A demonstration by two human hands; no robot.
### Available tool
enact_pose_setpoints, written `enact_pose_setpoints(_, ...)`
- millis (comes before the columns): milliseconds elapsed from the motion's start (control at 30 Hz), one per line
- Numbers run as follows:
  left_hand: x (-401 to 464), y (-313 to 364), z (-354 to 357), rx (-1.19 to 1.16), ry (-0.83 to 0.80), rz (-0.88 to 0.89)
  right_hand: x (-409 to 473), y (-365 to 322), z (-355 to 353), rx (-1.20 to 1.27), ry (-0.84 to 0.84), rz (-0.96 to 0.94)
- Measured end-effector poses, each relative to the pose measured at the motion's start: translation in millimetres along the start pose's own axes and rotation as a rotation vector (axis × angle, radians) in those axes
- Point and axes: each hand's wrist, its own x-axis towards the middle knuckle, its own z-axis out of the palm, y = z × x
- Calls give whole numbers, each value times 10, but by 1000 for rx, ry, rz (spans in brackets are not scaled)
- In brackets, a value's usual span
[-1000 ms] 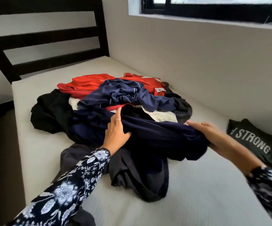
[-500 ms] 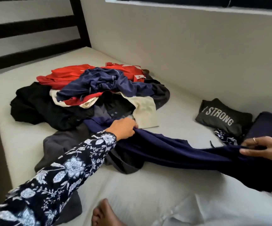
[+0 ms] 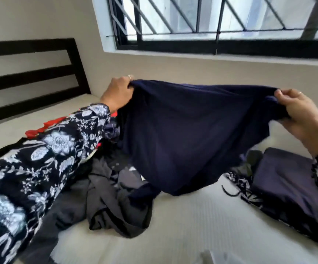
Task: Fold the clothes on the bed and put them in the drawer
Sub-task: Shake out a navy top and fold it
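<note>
Navy garment (image 3: 188, 134) held spread in the air above the bed (image 3: 192, 225), its top edge running left to right between the two hands. The left hand (image 3: 117, 95) grips one upper corner with the fingers curled round a bunch of cloth; the right hand (image 3: 299, 109) pinches the opposite corner between thumb and fingers. The hands stand well apart and at roughly equal height, so the long axis of the taut edge lies crosswise to the person, and the body of the garment hangs down from it, its lower hem just touching the mattress. Neither hand is clearly nearer; each holds its own end. Beneath and to the left lies the unfolded heap (image 3: 112, 197) of grey, black and red clothes; to the right, beside the right sleeve, a folded dark piece (image 3: 286, 180) rests on the bed. Judged from this, the coming fold turns on bringing the two held corners together, or laying the cloth flat on the bare mattress in front. The drawer is not in view
</note>
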Motion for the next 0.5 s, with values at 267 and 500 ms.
enact_pose_setpoints(267, 523, 431, -573, 128, 155, 216, 300, -623, -102, 53, 85, -99)
enact_pose_setpoints(500, 370, 333, -513, 180, 152, 199, 231, -598, -323, -218, 22, -39)
